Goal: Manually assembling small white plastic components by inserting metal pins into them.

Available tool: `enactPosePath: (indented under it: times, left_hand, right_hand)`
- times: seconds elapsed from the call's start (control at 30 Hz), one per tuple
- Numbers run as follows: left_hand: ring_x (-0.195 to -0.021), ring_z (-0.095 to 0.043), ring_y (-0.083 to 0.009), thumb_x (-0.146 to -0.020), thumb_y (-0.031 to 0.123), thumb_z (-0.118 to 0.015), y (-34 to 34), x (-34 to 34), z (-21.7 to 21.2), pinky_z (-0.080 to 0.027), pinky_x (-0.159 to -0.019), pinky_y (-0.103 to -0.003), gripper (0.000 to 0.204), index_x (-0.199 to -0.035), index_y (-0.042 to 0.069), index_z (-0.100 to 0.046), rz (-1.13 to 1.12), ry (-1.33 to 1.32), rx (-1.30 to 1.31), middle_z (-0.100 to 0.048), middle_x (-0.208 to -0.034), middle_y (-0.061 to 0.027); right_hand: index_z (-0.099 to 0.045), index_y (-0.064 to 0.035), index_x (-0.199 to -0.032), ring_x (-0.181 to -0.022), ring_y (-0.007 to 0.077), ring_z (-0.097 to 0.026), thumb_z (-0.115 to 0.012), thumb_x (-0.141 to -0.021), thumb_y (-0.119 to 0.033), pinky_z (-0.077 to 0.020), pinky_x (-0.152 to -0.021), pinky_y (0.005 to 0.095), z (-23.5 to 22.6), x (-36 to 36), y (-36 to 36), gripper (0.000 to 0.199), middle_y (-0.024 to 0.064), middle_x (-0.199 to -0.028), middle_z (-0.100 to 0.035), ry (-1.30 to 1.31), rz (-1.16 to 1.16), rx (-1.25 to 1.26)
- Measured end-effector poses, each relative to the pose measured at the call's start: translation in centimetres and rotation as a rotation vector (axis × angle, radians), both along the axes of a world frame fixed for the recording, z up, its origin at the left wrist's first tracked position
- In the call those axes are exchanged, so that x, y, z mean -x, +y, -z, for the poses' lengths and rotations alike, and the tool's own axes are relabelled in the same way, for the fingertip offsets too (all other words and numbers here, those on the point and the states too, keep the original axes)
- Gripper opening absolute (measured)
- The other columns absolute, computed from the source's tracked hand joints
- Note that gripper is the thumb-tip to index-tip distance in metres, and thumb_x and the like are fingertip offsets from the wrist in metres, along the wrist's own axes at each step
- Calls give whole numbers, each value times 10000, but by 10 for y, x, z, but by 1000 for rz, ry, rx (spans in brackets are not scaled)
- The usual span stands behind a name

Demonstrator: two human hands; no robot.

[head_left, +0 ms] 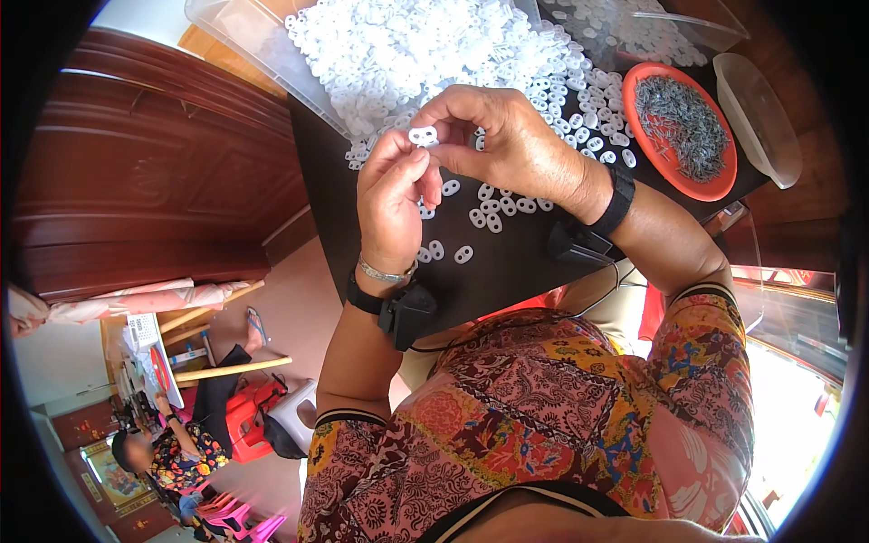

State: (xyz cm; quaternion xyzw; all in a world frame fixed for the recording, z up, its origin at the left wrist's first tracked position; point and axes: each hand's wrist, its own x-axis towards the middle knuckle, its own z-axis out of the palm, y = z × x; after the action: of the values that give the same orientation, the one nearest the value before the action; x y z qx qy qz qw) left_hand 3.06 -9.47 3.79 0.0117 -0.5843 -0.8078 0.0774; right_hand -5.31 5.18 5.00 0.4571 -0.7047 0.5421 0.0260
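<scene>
Over the dark table, my left hand (pixel 391 204) pinches a small white oval plastic piece with two holes (pixel 422 136) between thumb and fingers. From the right, my right hand (pixel 516 140) reaches to the same piece, its index finger and thumb closed about it. Whether a small metal part is also between the fingers I cannot tell. Below my hands, several loose white two-hole pieces (pixel 493 222) lie on the table. Beyond them a great heap of such pieces (pixel 425 54) spills out of a clear plastic bin (pixel 244 45).
At the right, a red plate (pixel 637 136) holds many thin grey metal pins (pixel 683 127). Beside it stands a clear shallow tray (pixel 760 122). Another clear container (pixel 688 27) is at the back right. A person (pixel 172 452) sits far off at the lower left.
</scene>
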Motion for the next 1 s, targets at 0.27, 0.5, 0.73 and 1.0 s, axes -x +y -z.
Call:
enactPosePath:
  times: [0.27, 0.5, 0.73, 1.0]
  left_hand:
    - [-523, -421, -49, -910, 172, -491, 1, -1, 1, -326, -474, -180, 146, -845, 42, -503, -50, 35, 154, -477, -640, 10]
    - [-524, -399, -36, -913, 134, -498, -2, -4, -3, -318, -476, -178, 136, -808, 49, -486, -41, 56, 266, -454, -620, 26]
    - [-526, -402, -34, -914, 116, -498, 3, -5, -5, -315, -479, -185, 137, -805, 33, -496, -104, 67, 322, -455, -604, 25]
    - [-518, -398, -36, -925, 131, -493, 0, -5, -2, -304, -470, -187, 135, -842, 25, -507, -135, 108, 292, -458, -602, 22]
  right_hand:
    - [-623, -26, -1016, -769, 44, -556, -598, -874, -34, -469, -684, 202, 1, 2, -1, 144, 4, -835, -620, -294, -143, 73]
    - [-631, -4, -984, -783, 78, -588, -611, -862, -75, -490, -730, 231, 1, 4, -1, 143, 31, -835, -655, -418, -158, 83]
    - [-641, -2, -987, -792, 73, -590, -612, -862, -75, -488, -746, 227, -2, 2, 0, 148, 31, -845, -656, -446, -171, 123]
    - [-646, -3, -980, -801, 66, -587, -620, -860, -72, -486, -749, 220, 2, 3, -1, 140, 20, -850, -657, -470, -192, 135]
